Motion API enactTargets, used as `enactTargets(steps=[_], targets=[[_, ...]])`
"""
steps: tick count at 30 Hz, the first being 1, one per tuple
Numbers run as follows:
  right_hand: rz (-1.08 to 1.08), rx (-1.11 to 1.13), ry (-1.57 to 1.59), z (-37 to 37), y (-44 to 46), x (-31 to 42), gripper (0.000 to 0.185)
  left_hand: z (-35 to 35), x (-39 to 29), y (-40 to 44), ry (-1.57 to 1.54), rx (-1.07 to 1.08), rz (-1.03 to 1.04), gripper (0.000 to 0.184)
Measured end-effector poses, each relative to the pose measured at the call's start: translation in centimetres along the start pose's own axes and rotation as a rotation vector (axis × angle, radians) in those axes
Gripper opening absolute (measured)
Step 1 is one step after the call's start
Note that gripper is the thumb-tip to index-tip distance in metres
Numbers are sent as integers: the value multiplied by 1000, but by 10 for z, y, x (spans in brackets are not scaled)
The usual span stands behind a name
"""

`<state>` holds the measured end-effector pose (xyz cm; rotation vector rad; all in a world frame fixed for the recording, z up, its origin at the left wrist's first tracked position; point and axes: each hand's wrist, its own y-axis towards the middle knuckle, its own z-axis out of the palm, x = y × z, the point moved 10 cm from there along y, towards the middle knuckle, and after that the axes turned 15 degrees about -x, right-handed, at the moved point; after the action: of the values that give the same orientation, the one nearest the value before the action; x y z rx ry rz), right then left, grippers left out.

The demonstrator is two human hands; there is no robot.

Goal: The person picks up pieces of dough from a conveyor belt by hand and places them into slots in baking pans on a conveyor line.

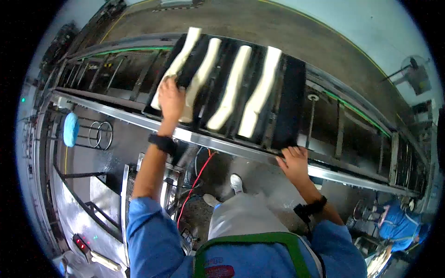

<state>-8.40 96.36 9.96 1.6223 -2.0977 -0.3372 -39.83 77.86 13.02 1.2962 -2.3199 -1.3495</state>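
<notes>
Four long, pale, dough-like strips lie side by side in the grooves of a black tray [291, 99]. My left hand [171, 99] is over the leftmost strip [184, 53], fingers bent onto it and thumb beside it; the palm hides part of that strip. Just right of this hand lies the second strip [206, 67]. The third strip [232, 90] and the fourth strip [261, 92] are untouched, each slightly bent near its lower end. At the tray's near right corner, my right hand [295, 164] has its fingers curled over the edge.
The tray rests across a metal rail frame [213, 142] that runs left and right. A red cable [198, 176] hangs below it. At left are a blue padded object [71, 129] and metal rings [101, 135]. Another person in blue [398, 227] is at lower right.
</notes>
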Motion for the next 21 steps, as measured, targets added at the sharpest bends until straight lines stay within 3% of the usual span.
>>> enactTargets(steps=[2,4,6,8,9,11,12,14,18,19,21], targets=[[16,19,-25,1,-6,-10,19,34,65,1,152,309,-147,38],[17,26,-40,0,-11,-16,19,77,84,-2,-72,429,-42,43],[36,29,-66,0,-11,-23,19,74,50,1,125,569,29,56],[49,52,-101,1,-15,-28,19,87,39,0,235,558,211,61],[45,50,-101,-1,-14,-29,19,91,42,3,236,554,208,61],[29,40,-57,-3,-16,-28,18,104,42,-10,271,852,180,60],[24,36,-39,-4,-16,-29,18,101,45,-7,270,849,185,60],[10,25,-65,-10,-15,-30,18,97,58,-18,41,980,108,57],[28,41,-79,-3,-23,-37,19,84,64,-18,-37,784,253,52],[36,40,-82,-4,-22,-38,19,79,58,-17,113,850,117,47],[32,65,-52,-5,-19,-33,19,82,49,-15,187,842,48,48]])
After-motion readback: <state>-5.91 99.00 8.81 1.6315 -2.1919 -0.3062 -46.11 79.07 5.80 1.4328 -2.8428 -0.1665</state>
